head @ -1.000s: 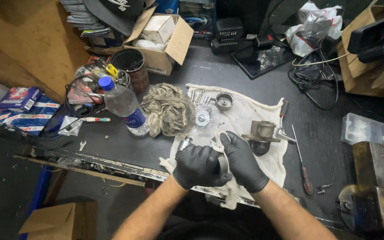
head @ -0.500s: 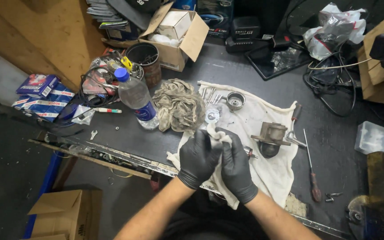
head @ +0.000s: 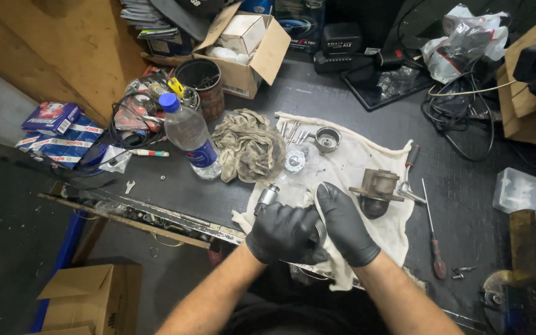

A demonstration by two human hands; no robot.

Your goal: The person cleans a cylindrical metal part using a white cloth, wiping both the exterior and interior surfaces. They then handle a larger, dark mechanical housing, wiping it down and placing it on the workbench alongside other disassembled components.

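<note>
Cluttered dark worktop (head: 466, 205), left hand (head: 283, 232) clasping a metal cylinder (head: 268, 195), mostly hidden, right hand (head: 345, 226) pressing white cloth (head: 367, 155) against it.

- 2 black-gloved hands meet over a white cloth (head: 367, 155) on the dark workbench (head: 466, 205).
- Left hand (head: 285, 232) grips a small metal cylinder (head: 267, 196); right hand (head: 344, 224) presses against it.
- Nearby: water bottle (head: 187, 135), crumpled rag (head: 248, 146), metal housing (head: 376, 188), screwdriver (head: 432, 232).
</note>
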